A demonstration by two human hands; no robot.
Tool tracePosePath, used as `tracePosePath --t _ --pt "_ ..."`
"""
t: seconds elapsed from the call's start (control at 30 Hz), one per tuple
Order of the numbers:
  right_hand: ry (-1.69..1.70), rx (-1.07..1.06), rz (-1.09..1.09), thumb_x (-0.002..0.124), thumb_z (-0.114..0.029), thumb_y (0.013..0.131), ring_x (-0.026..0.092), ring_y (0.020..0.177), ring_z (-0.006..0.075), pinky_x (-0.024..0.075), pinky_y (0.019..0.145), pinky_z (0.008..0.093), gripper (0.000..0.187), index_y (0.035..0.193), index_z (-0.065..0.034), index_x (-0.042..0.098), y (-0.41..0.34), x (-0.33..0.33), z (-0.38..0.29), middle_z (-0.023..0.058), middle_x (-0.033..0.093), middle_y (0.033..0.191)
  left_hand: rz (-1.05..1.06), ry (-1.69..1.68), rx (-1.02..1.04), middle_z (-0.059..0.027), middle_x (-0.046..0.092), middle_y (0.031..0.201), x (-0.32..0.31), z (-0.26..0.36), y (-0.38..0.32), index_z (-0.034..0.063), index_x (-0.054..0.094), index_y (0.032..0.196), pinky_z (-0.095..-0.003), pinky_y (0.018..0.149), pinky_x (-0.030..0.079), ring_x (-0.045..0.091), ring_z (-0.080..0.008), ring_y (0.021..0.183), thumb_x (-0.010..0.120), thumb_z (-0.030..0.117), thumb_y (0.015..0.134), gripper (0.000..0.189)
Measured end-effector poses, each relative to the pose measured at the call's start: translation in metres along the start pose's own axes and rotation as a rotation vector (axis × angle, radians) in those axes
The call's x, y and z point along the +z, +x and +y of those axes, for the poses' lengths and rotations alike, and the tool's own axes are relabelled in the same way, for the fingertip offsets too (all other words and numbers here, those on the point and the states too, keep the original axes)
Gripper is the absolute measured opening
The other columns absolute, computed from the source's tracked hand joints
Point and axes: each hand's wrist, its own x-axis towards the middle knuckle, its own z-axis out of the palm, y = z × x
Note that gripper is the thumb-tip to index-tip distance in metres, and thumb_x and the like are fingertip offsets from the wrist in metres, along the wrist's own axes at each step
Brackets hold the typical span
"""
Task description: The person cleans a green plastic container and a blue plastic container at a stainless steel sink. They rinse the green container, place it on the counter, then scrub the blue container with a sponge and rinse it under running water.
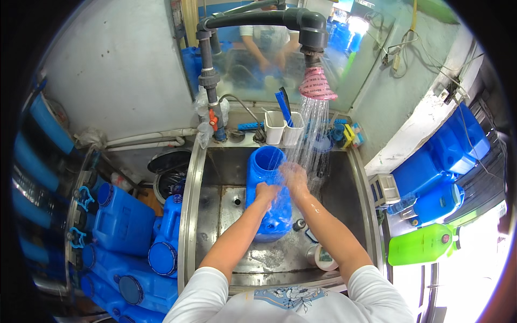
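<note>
A blue plastic water container (255,177) stands in the stainless-steel sink (214,206), its wide round mouth uncovered. My left hand (268,192) is curled at the container's top, just behind the mouth, and appears to grip it there. Beside the mouth, my right hand (294,177) is in the falling water, blurred by spray, so its finger positions are unclear. Water pours from a grey pipe outlet wrapped in pink printed tape (317,84). Splashes cover part of the container's right side. A round white tub (326,258) lies near my right forearm.
Several blue containers (125,220) are stacked left of the sink. A green container (420,244) and more blue ones (420,169) are at right. White plastic cups (275,128) with a blue-handled brush (284,108) stand on the back ledge, near an orange-red valve handle (213,118).
</note>
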Motion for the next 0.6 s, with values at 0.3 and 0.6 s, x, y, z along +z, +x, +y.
tracePosePath --t 0.3,0.6 --pt "-0.108 0.257 -0.799 0.059 -0.015 0.089 0.070 0.067 0.0293 0.0579 0.058 0.0370 0.025 0.096 0.0081 0.066 -0.017 -0.047 -0.061 0.0226 0.069 0.081 -0.776 -0.417 -0.190 -0.0122 0.066 0.109 -0.008 -0.002 0.003 0.0025 0.060 0.115 -0.0393 0.084 0.055 0.066 -0.0262 0.096 0.056 0.031 0.095 0.035" --pt "0.107 0.284 -0.850 0.060 -0.019 0.089 0.068 0.065 0.0277 0.0570 0.060 0.0353 0.027 0.098 0.0065 0.065 -0.016 -0.026 -0.057 0.0204 0.069 0.085 -0.790 -0.416 -0.235 -0.0174 0.063 0.118 -0.020 -0.004 0.005 0.0009 0.056 0.123 -0.0426 0.097 0.050 0.063 -0.0315 0.109 0.063 0.034 0.090 0.047"
